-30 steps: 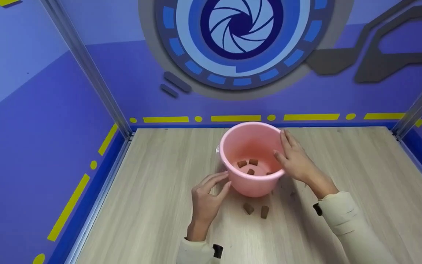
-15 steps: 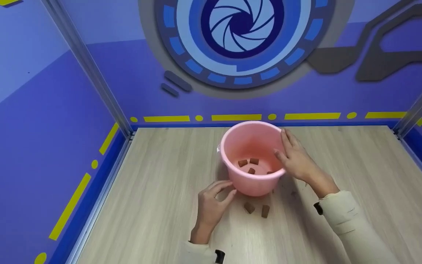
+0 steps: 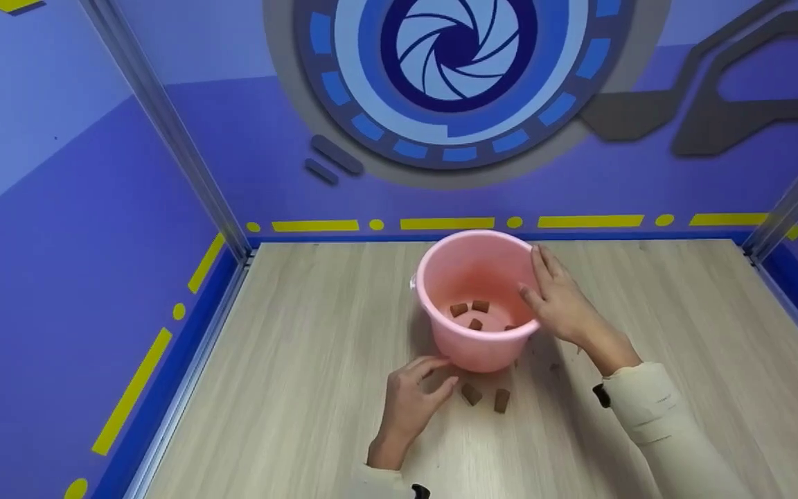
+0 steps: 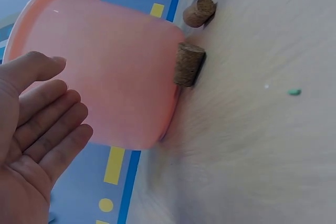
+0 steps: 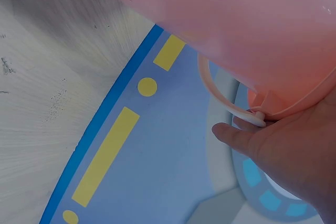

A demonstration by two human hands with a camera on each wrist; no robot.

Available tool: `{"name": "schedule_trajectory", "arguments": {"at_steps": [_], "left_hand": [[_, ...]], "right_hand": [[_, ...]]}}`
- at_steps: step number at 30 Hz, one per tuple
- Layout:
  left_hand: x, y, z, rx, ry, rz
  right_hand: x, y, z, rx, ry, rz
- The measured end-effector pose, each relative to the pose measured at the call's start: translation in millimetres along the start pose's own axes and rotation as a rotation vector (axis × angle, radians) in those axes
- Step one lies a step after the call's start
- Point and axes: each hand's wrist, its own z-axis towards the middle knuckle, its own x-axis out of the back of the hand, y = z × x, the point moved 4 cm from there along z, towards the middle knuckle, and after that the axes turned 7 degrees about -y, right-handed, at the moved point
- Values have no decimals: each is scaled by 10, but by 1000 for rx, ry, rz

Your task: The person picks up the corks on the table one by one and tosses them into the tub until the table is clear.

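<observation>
A pink bucket [image 3: 479, 354] stands upright on the table, with several brown corks [image 3: 481, 305] on its floor. At its right side my right hand [image 3: 565, 305] grips the rim, thumb over the inner side; in the right wrist view the hand [image 5: 294, 153] is by the handle's hinge [image 5: 257, 119]. My left hand [image 3: 409, 402] is just in front of the bucket's lower left, thumb and fingers apart and nothing between them. Two more corks lie on the table before the bucket, a left cork [image 3: 471, 394] close to my left fingertips and a right cork [image 3: 501, 400].
The wood-patterned table [image 3: 288, 388] meets a blue printed back wall [image 3: 399, 201]. A metal post [image 3: 163, 118] rises at the back left corner. A tiny green bit [image 4: 294, 92] lies on the table in the left wrist view.
My left hand has come away from the bucket's left side, moving right and toward me, nearer the two corks on the table. The right hand and the bucket have stayed in place.
</observation>
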Motion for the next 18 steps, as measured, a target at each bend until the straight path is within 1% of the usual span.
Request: {"name": "schedule_trajectory", "arguments": {"at_steps": [4,11,18], "left_hand": [[-49,-34,-20,27,-34,-14],[-111,-69,-62,22,-41,19],[-170,-98,-75,66,-78,11]], "right_hand": [[0,3,8,2,4,0],[-6,10,14,0,1,5],[-4,1,3,-6,2,10]]}}
